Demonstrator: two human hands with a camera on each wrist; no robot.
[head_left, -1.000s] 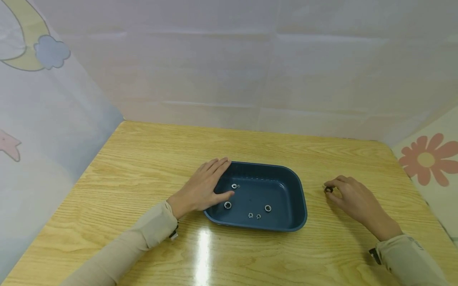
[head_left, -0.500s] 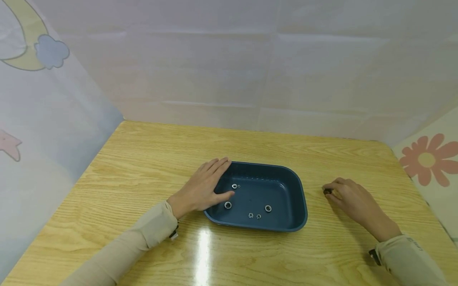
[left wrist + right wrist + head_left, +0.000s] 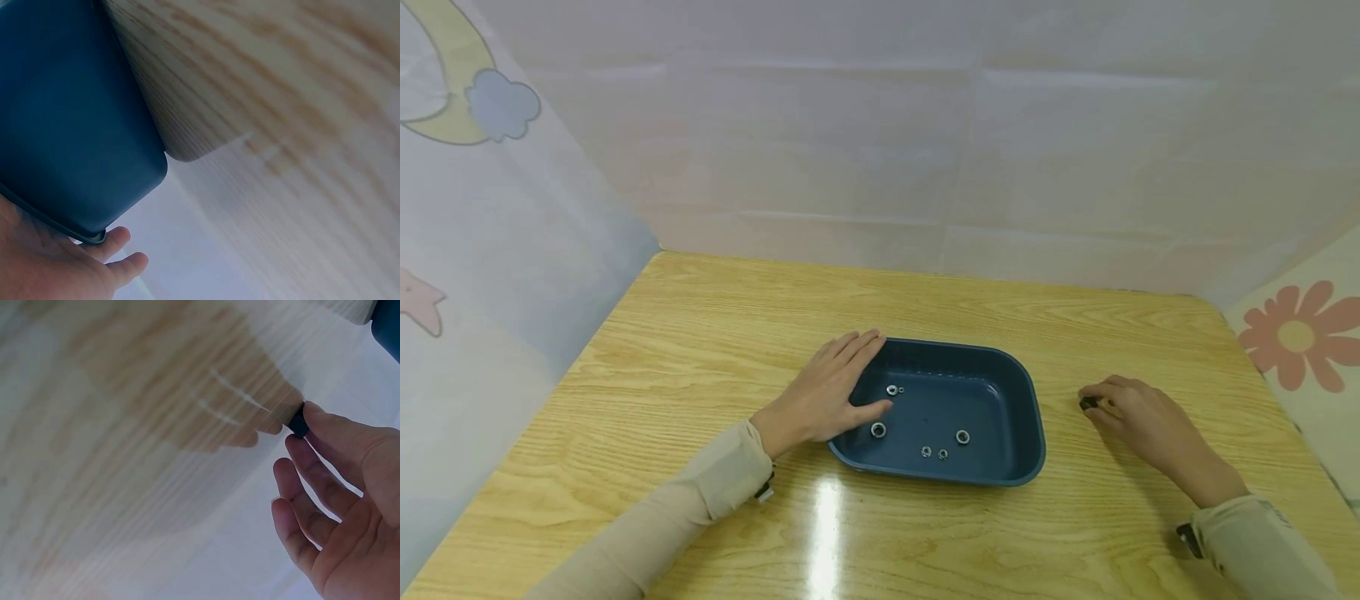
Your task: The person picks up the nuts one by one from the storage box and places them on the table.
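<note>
Six metal rings [image 3: 963, 437] already lay in the tray [image 3: 958, 360] while the right fingers [image 3: 310, 464] pinched a dark piece [image 3: 298, 421] outside and straight left fingers [image 3: 858, 351] touched it.

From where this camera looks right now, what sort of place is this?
Probably an indoor workspace, perhaps a makeshift booth: there's a wood-grain table, a creased pale backdrop behind it, and a cartoon moon and flower on the side coverings.
</note>
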